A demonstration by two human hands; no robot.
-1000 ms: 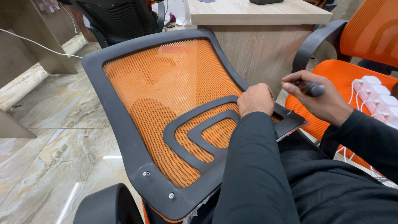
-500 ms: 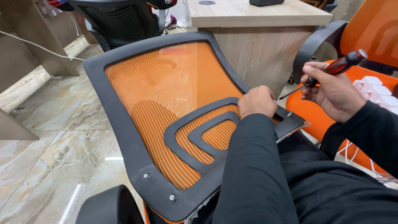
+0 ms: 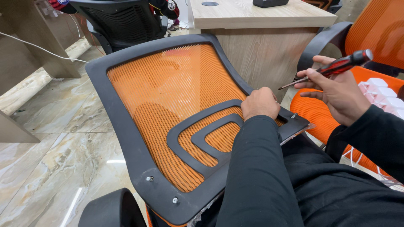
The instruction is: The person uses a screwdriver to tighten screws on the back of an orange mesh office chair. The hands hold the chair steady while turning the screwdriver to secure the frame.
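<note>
An orange mesh chair backrest [image 3: 168, 96] with a black plastic frame lies tilted across my lap. My left hand [image 3: 260, 103] rests closed on its black lumbar bracket near the right edge, pressing it down. My right hand [image 3: 336, 94] is raised to the right of the backrest and grips a screwdriver [image 3: 332, 68] with a red and black handle; its metal tip points left and down toward the bracket, a little above it. A small screw [image 3: 294, 115] stands in the bracket's right end. Two more screws [image 3: 150, 179] sit in the frame's lower left corner.
An orange chair seat [image 3: 320, 113] with a black armrest [image 3: 315, 42] stands at right, with white plastic parts [image 3: 383, 94] on it. A wooden desk [image 3: 261, 17] is behind. A black mesh chair [image 3: 122, 21] stands at the back left. Marble floor [image 3: 50, 138] lies left; a black armrest [image 3: 111, 210] sits below.
My right hand lifted the screwdriver from the seat at right and swung it up, tip now aimed toward the bracket. My left hand stayed on the bracket.
</note>
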